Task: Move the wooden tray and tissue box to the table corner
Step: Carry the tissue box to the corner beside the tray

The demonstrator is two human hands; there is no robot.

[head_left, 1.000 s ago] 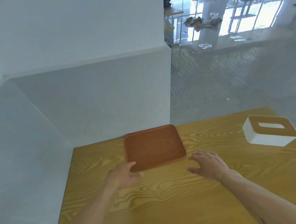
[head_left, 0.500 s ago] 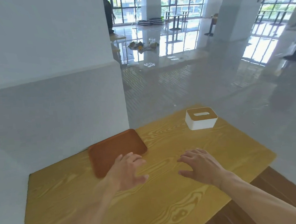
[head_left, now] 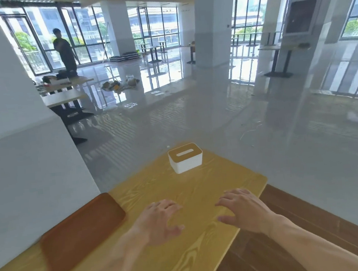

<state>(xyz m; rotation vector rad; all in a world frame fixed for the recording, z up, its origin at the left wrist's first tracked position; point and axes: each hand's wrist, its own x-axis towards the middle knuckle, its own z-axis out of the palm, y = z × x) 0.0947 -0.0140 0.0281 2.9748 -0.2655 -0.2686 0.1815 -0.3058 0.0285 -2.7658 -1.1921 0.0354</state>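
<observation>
On the table (head_left: 149,195), the tray (head_left: 80,234) sits left by the wall; the box (head_left: 186,159) waits far off, both hands' fingers (head_left: 169,207) spread, empty.

Bright daylight, source: tall windows (head_left: 89,32) along far wall, panes near blown out. Polished floor (head_left: 170,105) carries strong glare, mirror streaks of window frames. Table (head_left: 201,198) evenly lit, mild sheen, soft faint shadows under left hand (head_left: 160,220) and right hand (head_left: 244,210). Motion blur over whole frame, heaviest on wooden tray (head_left: 80,232) edges and left forearm. Wide-angle distortion: columns, window frames bow toward edges. Far figure soft, backlit.
</observation>
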